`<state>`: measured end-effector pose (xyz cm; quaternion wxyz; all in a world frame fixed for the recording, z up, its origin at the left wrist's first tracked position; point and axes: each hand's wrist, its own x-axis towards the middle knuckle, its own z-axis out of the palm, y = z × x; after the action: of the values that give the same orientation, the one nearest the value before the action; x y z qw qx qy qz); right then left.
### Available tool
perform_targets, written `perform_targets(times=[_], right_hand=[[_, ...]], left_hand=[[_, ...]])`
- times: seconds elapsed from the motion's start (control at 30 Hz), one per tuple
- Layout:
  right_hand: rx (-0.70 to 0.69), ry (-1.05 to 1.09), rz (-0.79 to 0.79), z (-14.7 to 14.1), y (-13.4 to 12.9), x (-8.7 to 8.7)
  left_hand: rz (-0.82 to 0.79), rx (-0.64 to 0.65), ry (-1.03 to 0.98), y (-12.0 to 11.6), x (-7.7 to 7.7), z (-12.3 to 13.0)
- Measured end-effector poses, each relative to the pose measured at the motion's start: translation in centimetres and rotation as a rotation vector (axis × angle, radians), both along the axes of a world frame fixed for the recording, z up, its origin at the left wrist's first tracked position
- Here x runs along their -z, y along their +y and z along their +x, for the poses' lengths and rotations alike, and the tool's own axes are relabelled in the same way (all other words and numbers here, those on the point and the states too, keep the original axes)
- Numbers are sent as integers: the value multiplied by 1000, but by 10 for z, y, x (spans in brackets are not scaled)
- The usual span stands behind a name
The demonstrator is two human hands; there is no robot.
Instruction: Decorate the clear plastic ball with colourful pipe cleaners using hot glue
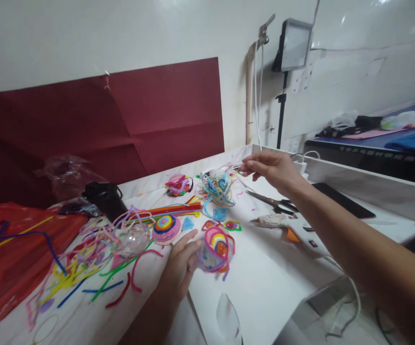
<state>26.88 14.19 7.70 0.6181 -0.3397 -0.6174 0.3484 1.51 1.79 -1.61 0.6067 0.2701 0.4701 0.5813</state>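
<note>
- The left hand reaches in from the near edge of the worktop, its fingertips at the left side of a decorated ball; the fingers lie close together, but I cannot tell whether they are clamped on it.
- That ball, ringed in pink, yellow and orange with a purplish lower part, is over the white sheet, toward the middle of the worktop.
- The right hand is near the worktop's back right corner, thumb and forefinger close together beside pale strips; whether they pinch one I cannot tell.
- Just behind the ball are two eye-shaped pieces; to its left, a striped dome and a small blue triangle.
- Toward the back edge are a pink ball and a tangle of blue and cream strands.
- Scissors with parted blades and a pale glue gun lie below the right forearm, toward the worktop's right edge, near a dark flat device.
- On the left part, a clear ball sits among loose coloured stems, next to red plastic.
</note>
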Motion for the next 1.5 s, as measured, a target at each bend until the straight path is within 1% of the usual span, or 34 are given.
perform_targets(times=[0.17, 0.3, 0.4, 0.6, 0.77, 0.9, 1.0, 1.2, 1.33, 1.5], right_hand=[[51, -32, -34, 17, -28, 12], [46, 26, -32, 27, -42, 18], [39, 55, -38, 33, -50, 22], [44, 25, -61, 40, -63, 31], [49, 14, -100, 45, -67, 37], [65, -7, -113, 48, -68, 41], [69, -23, -117, 49, -70, 44], [73, 0, -76, 48, -81, 41], [68, 37, -40, 47, -89, 38], [26, 73, -48, 44, -98, 38]], left_hand=[[22, 7, 36, 2, -5, 4], [42, -5, 98, 1, -9, 9], [55, -13, 142, -2, -11, 13], [72, -22, 189, -9, -15, 24], [93, -47, 191, -9, -12, 27], [90, -73, 126, -7, -8, 27], [78, -77, 55, -6, -8, 28], [38, -46, -82, -5, -12, 30], [7, -89, -175, -5, -9, 35], [-10, -154, -210, -10, -3, 45]])
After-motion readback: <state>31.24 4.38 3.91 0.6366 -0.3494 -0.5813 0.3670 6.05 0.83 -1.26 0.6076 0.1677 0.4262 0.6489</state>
